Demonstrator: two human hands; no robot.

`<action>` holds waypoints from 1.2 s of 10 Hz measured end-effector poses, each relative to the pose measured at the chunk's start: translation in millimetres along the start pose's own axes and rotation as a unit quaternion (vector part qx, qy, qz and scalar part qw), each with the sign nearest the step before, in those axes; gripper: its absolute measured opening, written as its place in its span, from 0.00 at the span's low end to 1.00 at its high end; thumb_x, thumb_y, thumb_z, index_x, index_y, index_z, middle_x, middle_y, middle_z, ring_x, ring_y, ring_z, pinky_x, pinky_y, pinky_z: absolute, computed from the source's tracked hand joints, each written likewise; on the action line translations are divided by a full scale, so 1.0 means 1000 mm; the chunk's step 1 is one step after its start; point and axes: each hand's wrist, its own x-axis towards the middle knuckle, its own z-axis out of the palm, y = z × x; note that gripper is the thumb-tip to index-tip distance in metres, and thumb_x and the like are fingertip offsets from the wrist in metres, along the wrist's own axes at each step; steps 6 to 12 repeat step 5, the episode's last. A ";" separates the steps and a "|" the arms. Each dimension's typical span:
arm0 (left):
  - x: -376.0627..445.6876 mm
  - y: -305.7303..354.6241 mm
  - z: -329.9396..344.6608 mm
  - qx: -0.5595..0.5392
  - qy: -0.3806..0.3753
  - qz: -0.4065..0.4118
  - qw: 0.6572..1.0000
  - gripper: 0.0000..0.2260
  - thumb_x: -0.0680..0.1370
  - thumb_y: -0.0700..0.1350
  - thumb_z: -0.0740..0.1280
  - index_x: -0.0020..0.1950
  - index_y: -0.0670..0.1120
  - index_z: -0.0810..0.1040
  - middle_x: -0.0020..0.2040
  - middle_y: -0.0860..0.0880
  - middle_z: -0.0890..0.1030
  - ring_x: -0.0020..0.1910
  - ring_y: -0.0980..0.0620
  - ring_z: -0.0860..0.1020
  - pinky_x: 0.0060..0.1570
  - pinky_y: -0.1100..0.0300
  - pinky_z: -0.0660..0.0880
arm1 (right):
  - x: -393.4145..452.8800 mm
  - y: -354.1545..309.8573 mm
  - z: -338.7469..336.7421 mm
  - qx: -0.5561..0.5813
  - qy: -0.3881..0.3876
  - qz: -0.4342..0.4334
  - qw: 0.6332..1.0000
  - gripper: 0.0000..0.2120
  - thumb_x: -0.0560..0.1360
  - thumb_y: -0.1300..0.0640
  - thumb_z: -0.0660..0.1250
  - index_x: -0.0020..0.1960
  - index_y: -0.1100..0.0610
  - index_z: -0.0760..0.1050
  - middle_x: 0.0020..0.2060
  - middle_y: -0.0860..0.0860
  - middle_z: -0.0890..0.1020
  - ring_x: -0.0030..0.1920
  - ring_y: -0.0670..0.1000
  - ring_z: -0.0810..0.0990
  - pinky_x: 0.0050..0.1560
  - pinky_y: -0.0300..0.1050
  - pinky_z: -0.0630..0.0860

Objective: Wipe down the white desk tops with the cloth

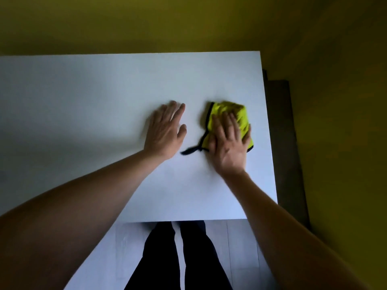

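One white worktop fills the view, and the wiping is plainly under way on its right-hand part. The yellow-green cloth, bunched and edged in black, lies flat on the surface near the right edge, with a dark tab trailing from its near-left corner. The right hand presses down on it, its fingers straight and spread over the fabric rather than curled round it. The left hand rests palm-down on the bare surface just beside the cloth, fingers straight and together, holding nothing, seemingly bracing. Both hands are blurred, which suggests a stroke in progress. No streaks, dust or damp marks show, so which areas have been covered cannot be told; judging by where the cloth sits, the wide left stretch and the far edge may still need passes, and any further desks lie out of view.
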 end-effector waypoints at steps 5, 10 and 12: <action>-0.174 -0.057 0.005 -0.040 0.081 0.006 0.996 0.25 0.83 0.47 0.56 0.82 0.47 0.65 0.80 0.43 0.68 0.77 0.40 0.70 0.70 0.41 0.73 | -0.068 -0.109 -0.032 0.168 -0.058 0.011 0.984 0.30 0.79 0.49 0.64 0.79 0.52 0.62 0.77 0.56 0.66 0.73 0.60 0.68 0.69 0.58 0.68; -0.174 -0.057 0.005 -0.040 0.081 0.006 0.996 0.25 0.83 0.47 0.56 0.82 0.47 0.65 0.80 0.43 0.68 0.77 0.40 0.70 0.70 0.41 0.73 | -0.068 -0.109 -0.032 0.168 -0.058 0.011 0.984 0.30 0.79 0.49 0.64 0.79 0.52 0.62 0.77 0.56 0.66 0.73 0.60 0.68 0.69 0.58 0.68; -0.174 -0.057 0.005 -0.040 0.081 0.006 0.996 0.25 0.83 0.47 0.56 0.82 0.47 0.65 0.80 0.43 0.68 0.77 0.40 0.70 0.70 0.41 0.73 | -0.068 -0.109 -0.032 0.168 -0.058 0.011 0.984 0.30 0.79 0.49 0.64 0.79 0.52 0.62 0.77 0.56 0.66 0.73 0.60 0.68 0.69 0.58 0.68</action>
